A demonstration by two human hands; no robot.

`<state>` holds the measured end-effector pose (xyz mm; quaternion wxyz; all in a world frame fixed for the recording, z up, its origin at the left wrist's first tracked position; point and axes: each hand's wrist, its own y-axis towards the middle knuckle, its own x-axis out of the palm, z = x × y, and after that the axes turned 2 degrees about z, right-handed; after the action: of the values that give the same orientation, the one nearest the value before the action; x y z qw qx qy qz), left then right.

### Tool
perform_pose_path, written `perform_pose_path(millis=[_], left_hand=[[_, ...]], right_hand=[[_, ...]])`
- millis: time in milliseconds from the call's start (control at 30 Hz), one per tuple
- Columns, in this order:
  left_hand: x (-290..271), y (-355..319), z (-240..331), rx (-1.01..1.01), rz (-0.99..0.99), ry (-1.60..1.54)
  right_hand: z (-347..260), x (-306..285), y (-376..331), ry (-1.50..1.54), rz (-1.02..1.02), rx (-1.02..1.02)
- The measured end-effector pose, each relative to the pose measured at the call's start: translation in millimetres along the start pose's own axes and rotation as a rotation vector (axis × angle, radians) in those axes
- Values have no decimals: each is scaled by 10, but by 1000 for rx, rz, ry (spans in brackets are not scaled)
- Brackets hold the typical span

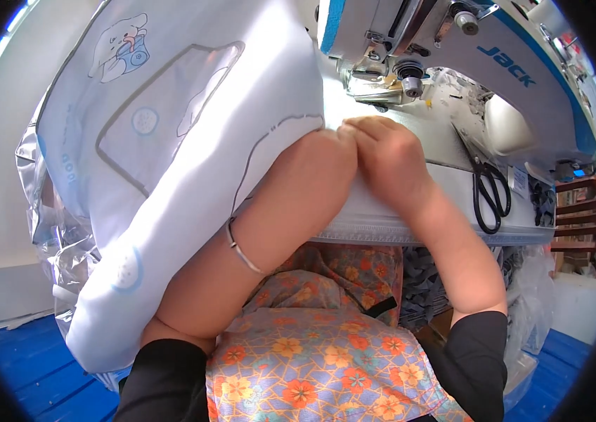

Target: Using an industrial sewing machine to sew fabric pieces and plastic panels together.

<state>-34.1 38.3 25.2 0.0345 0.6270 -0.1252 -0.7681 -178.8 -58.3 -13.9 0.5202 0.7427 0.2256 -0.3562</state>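
Observation:
A large white waterproof-looking cloth (192, 162) with grey piping and cartoon prints drapes over my left forearm and hangs off the table's left side. At the cloth's right edge, just in front of the sewing machine's needle area, my left hand (329, 148) is closed on the cloth; its fingertips are mostly hidden. My right hand (393, 158) presses against it, fingers bent and pinched together, and what lies between them is too small to tell. Above both hands stands the white and blue sewing machine (477, 67), its presser foot area (375, 84) brightly lit.
Black-handled scissors (489, 193) lie on the table to the right of my right hand. Thread scraps (452, 88) are scattered under the machine arm. A clear ruler-like strip (375, 233) runs along the table's front edge. A wooden chair (579, 214) stands at the far right.

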Motion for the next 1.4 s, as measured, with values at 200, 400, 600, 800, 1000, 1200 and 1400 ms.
perform_pose_path(millis=[200,400,600,800,1000,1200,1400], left_hand=[[-233,-464,-32,12,10,4],[-909,-1695,-171,-156,-102,115],[-1349,-1578,-34,-155,-472,-473],[-1464,-851,24,374,-547,-333],[-392,-329,-123,470,-191,229],[-265,-104,-156,395,-337,373],[-59,72,-396,475,-105,341]], right_hand=[[173,131,21,-154,26,-29],[124,126,44,-265,-30,-13],[-1153,38,-300,210,154,-273],[-1735,-392,-752,357,77,-122],[-1642,-482,-992,509,12,116],[-1425,-351,-1017,578,3,192],[-1395,-459,-795,414,-172,14]])
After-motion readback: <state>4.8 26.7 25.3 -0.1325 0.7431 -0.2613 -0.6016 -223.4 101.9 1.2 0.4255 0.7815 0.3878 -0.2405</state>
